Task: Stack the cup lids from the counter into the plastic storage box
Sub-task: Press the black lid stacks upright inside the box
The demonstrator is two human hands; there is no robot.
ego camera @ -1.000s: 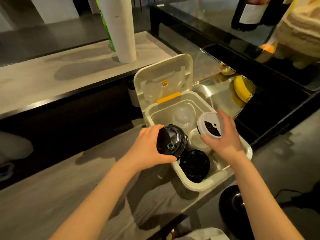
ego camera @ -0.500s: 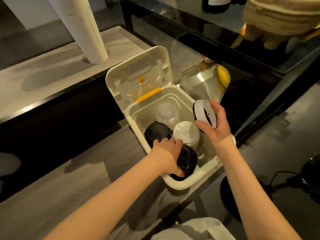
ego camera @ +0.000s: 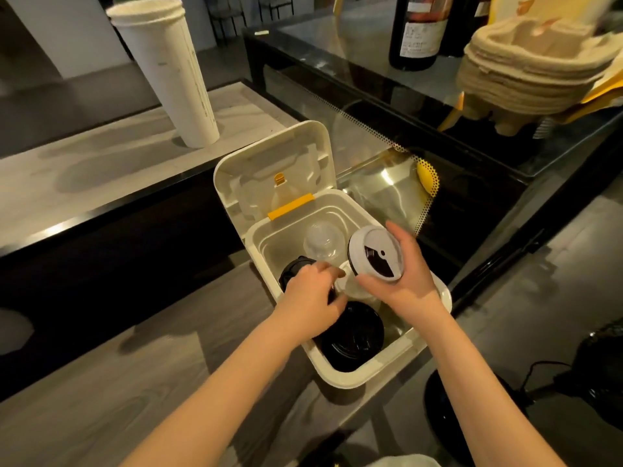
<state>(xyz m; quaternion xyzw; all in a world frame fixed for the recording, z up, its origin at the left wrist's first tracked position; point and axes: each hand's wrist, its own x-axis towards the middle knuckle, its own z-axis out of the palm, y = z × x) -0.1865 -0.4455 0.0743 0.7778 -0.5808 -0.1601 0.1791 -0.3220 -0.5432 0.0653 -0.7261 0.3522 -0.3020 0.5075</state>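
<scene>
Item under handling: one white lid (ego camera: 376,254) with a dark wedge-shaped marking on its face. It is held above the storage box (ego camera: 354,379), over the box's right-hand half and clear of the contents. The right hand (ego camera: 404,281) grips it by the rim, thumb on the near edge and fingers curled round the far edge. The lid is tilted with its face toward the camera. Judgement: an edge hold of this kind leaves the underside free, so the lid can be lowered onto a pile of its own kind.

A white stack (ego camera: 350,286) stands at the box's centre, directly under the held lid, and is the probable destination.

The left hand (ego camera: 310,291) reaches into the box from its left side, fingers bent, tips at the edge of the white stack. Whether it pinches anything cannot be told — the fingers hide the contact. Judgement: it is placed to steady or centre that stack.

Other contents are sorted by type, which suits nesting:
- black lids (ego camera: 350,335) in the near corner
- a second black stack (ego camera: 291,267) against the left wall
- clear dome lids (ego camera: 323,241) at the far end

The hinged cover (ego camera: 269,170) stands open at the box's far edge, above the orange latch (ego camera: 291,206) — access is unobstructed.

The box sits at the right end of the counter (ego camera: 101,365), overhanging its edge somewhat. No loose lids show on the counter.

Beyond the box to the left stands a tall paper cup (ego camera: 168,69). Beyond it to the right are pulp cup carriers (ego camera: 532,55) and a dark bottle (ego camera: 418,32).
</scene>
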